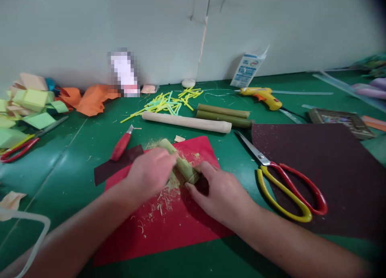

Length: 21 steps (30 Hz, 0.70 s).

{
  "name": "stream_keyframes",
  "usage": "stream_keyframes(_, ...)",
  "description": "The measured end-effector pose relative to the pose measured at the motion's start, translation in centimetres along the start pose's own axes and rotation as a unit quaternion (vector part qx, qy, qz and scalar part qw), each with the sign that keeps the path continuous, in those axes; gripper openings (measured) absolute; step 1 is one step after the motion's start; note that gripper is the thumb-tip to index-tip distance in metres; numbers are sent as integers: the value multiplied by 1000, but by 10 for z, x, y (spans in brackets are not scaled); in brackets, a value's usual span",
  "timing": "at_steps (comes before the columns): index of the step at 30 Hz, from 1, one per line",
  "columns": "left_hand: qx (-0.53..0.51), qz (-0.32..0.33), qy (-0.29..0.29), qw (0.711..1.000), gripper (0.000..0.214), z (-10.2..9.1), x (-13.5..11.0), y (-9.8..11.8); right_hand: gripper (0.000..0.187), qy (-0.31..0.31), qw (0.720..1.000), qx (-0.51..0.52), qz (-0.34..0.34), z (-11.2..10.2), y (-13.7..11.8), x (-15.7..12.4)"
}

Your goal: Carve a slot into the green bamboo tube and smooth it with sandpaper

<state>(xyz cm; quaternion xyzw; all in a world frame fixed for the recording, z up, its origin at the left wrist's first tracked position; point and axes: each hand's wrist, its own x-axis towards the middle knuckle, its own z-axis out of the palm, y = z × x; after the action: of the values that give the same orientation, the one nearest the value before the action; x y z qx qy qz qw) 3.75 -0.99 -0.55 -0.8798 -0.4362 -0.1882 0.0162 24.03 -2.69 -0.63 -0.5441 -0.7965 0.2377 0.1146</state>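
Observation:
My left hand (149,171) is closed over the middle of a short green bamboo stick (181,163) that lies slanted on a red paper sheet (169,225). At the stick's near end my right hand (220,191) pinches a small dark piece of sandpaper (202,185) against it. Pale shavings (163,201) are scattered on the red sheet below the stick. A red-handled knife (121,145) lies just left of my left hand, on a dark strip of sandpaper (104,171).
Red and yellow scissors (286,185) lie right of the hands on a large dark sandpaper sheet (331,169). Behind are a wooden dowel (187,121), two bamboo pieces (224,115), a yellow glue gun (262,95), cut straws (164,103), folded coloured paper (30,105) and red scissors (18,149).

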Motion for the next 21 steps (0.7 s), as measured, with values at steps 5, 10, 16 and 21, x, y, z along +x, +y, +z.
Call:
stream_keyframes(5, -11, -26, 5, 1000, 28, 0, 0, 1, 19, 3, 1000, -3, 5, 0, 0, 0)
stream_keyframes(10, -15, 26, -22, 999, 28, 2, 0, -3, 17, 5, 1000, -3, -12, 1, 1, -1)
stream_keyframes(16, -23, -8, 25, 999, 25, 1, -1, -11, 18, 16, 1000, -8, -22, 3, 1, -2)
stream_keyframes(21, -25, -25, 38, 999, 25, 0, 1, -9, 19, 27, 999, -8, -32, 3, 2, -2)
